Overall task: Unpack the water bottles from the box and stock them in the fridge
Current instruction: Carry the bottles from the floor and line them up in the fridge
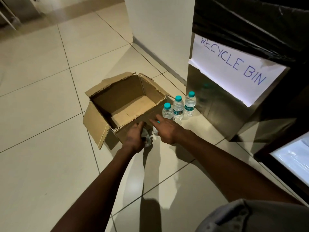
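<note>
While both bare arms reach down over the pale glossy floor tiles (41, 114), the open brown corrugated cardboard box (123, 104) sits at the left of the group with its flaps splayed outward and ragged at the edges; its inside shows only bare cardboard. At the box's near corner the left hand (135, 138) has its fingers curled round a clear, crinkled plastic water bottle (147, 139), which it grips close against the cardboard wall. Just to the right, the right hand (167, 129) hangs flat with straight, released fingers (154, 122) spread above another clear bottle (156, 133); only a sliver of that bottle and a hint of teal cap show beneath the palm, and whether the hand touches it cannot be told. Beyond the fingers, three small clear plastic water bottles with teal screw caps (178, 108) stand upright on the floor in a close row, between the box and a tall brushed-metal bin (217, 104). A black plastic liner (250, 22) drapes over the bin's top, and a white paper sheet (234, 67) hand-lettered "RECYCLE BIN" in blue hangs on its front. At far right, a dark-framed lit glass panel (292, 166) shows.
</note>
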### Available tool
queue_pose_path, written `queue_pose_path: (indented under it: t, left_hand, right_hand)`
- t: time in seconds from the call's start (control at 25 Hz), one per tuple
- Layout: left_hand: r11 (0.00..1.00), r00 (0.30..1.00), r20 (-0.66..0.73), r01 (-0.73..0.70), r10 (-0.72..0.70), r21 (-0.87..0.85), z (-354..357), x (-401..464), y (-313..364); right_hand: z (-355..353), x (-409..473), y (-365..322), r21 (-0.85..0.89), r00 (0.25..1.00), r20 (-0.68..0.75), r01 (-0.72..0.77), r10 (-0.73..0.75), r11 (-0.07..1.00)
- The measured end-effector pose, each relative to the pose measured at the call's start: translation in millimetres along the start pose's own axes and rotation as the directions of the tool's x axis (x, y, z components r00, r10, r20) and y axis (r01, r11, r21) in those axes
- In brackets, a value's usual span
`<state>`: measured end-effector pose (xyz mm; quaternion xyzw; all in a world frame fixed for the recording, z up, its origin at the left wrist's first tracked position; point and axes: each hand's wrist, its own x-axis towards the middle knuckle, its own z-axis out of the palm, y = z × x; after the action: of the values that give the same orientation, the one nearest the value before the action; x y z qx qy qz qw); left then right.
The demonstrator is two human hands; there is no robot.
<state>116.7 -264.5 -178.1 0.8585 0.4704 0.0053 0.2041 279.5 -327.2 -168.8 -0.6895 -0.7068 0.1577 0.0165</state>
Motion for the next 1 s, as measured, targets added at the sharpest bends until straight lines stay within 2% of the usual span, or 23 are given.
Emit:
queue_pose_path:
  t: [0.24, 0.36, 0.44, 0.6, 0.8, 0.92, 1.0]
  left_hand:
    - [0.995, 1.0, -0.02, -0.001, -0.001, -0.103, 8.3, -4.5, 3.1]
    - [0.989, 1.0, -0.014, -0.009, 0.007, -0.149, 11.5, -6.3, 9.3]
    - [0.985, 1.0, -0.006, -0.015, 0.015, -0.169, 17.2, -7.3, 16.0]
    - [0.981, 0.998, -0.01, -0.068, 0.068, -0.183, 32.0, -13.9, 35.3]
    - [0.974, 0.996, -0.019, -0.084, 0.082, -0.21, 37.4, -16.4, 42.8]
    - [0.971, 0.997, -0.014, -0.081, 0.08, -0.227, 37.9, -17.9, 44.8]
    - [0.962, 0.998, 0.015, -0.048, 0.054, -0.269, 36.5, -16.5, 46.1]
  right_hand:
    - [32.7, -22.5, 5.9, 0.199, 0.997, -0.063, -0.03, 0.043, 0.98]
    - [29.2, -29.7, 6.1, 0.299, 0.987, -0.091, -0.099, 0.132, 0.949]
    - [22.2, -34.5, 9.6, 0.326, 0.985, -0.083, -0.113, 0.148, 0.939]
    - [21.3, -51.8, 14.5, 0.318, 0.994, -0.07, -0.06, 0.087, 0.946]
    - [39.8, -71.5, 21.1, 0.466, 0.993, -0.047, -0.074, 0.108, 0.882]
    - [46.5, -77.7, 18.5, 0.485, 0.985, -0.07, -0.106, 0.16, 0.868]
    - [48.3, -78.6, 22.9, 0.549, 0.971, -0.043, -0.174, 0.236, 0.817]
